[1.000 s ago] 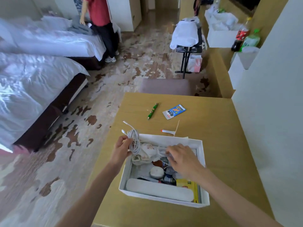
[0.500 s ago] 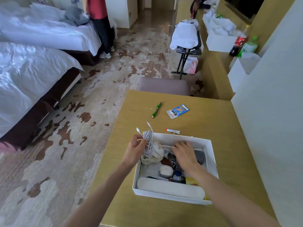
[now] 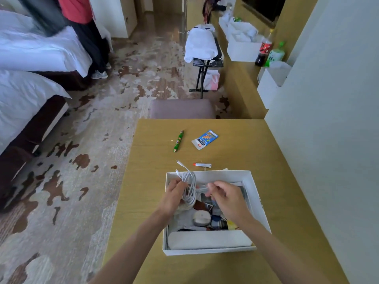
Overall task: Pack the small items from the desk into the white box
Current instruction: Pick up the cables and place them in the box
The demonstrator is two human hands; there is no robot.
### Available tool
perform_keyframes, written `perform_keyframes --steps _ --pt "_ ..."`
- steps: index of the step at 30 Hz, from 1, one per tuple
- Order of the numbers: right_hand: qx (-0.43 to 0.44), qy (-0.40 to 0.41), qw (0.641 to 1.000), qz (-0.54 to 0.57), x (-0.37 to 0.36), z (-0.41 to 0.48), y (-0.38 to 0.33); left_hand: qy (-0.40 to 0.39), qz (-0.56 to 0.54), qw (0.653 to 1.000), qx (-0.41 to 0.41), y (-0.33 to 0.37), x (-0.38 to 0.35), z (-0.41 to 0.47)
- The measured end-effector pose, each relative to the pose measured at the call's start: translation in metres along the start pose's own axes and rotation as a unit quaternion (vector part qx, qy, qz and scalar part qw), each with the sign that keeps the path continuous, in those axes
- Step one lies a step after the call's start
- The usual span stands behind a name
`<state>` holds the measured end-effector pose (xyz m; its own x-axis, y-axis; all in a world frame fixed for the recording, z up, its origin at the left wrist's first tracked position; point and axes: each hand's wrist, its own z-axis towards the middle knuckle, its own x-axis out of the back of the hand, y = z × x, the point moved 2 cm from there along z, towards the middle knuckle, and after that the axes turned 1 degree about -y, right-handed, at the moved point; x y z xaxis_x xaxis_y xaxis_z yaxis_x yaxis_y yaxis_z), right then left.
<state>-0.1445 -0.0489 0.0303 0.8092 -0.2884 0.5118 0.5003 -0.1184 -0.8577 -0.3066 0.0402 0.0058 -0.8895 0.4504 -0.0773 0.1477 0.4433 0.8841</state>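
Observation:
The white box (image 3: 254, 193) sits on the wooden desk (image 3: 235, 152), holding several small items, among them a long white case (image 3: 209, 239) along its near wall and a small round white case (image 3: 202, 218). Over the box's left half, my left hand (image 3: 173, 196) grips a coiled white cable (image 3: 189, 187), its plug ends sticking up past the far rim. My right hand (image 3: 225, 196) pinches a strand of the same cable to the right. On the desk beyond the box lie a green pen (image 3: 178, 141), a blue sachet (image 3: 205, 139) and a small white tube with a red cap (image 3: 202, 165).
A padded stool (image 3: 181, 109) stands at the desk's far edge. The wall (image 3: 328, 119) runs along the right. Beds (image 3: 26, 95) stand to the left, with a person (image 3: 82, 27) beside them. A luggage rack (image 3: 203, 50) and bottles (image 3: 266, 48) are farther back.
Both hands have lifted from inside the box. My right hand has left the items at the box's bottom and now pinches the cable. The camera has shifted left and tilted.

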Motion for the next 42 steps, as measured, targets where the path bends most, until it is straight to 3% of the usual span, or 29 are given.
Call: perform_keyframes --steps 4,8,12,18,22,32,35,37,42 --pt "-0.02 0.064 0.998 -0.017 0.005 0.004 0.0 -0.042 -0.045 0.998 0.028 0.005 -0.016 0.006" --pt "-0.018 0.062 0.995 -0.078 0.012 0.005 0.0 -0.119 -0.001 0.993 -0.012 0.01 -0.023 0.007" --pt "-0.008 0.063 0.99 -0.128 0.013 0.006 -0.006 -0.1 -0.076 0.992 -0.005 0.012 -0.024 0.011" --pt "-0.087 0.12 0.989 -0.001 0.02 0.012 -0.008 -0.077 -0.069 0.995 -0.005 0.014 -0.018 0.019" --pt "-0.075 0.148 0.985 0.038 0.022 0.01 -0.005 -0.08 -0.061 0.995 -0.016 0.017 -0.018 0.021" --pt "-0.197 -0.018 0.968 0.152 0.034 0.011 0.024 -0.034 0.172 0.982 -0.065 0.002 -0.026 0.03" --pt "-0.188 -0.065 0.961 0.191 0.034 0.007 0.025 -0.066 0.06 0.995 -0.045 0.005 -0.039 0.033" --pt "-0.151 -0.038 0.975 0.16 0.031 0.007 0.024 -0.077 -0.009 0.997 -0.031 0.005 -0.048 0.033" --pt "-0.082 0.008 0.991 0.102 0.028 0.011 0.022 -0.088 -0.045 0.995 -0.028 -0.002 -0.065 0.031"
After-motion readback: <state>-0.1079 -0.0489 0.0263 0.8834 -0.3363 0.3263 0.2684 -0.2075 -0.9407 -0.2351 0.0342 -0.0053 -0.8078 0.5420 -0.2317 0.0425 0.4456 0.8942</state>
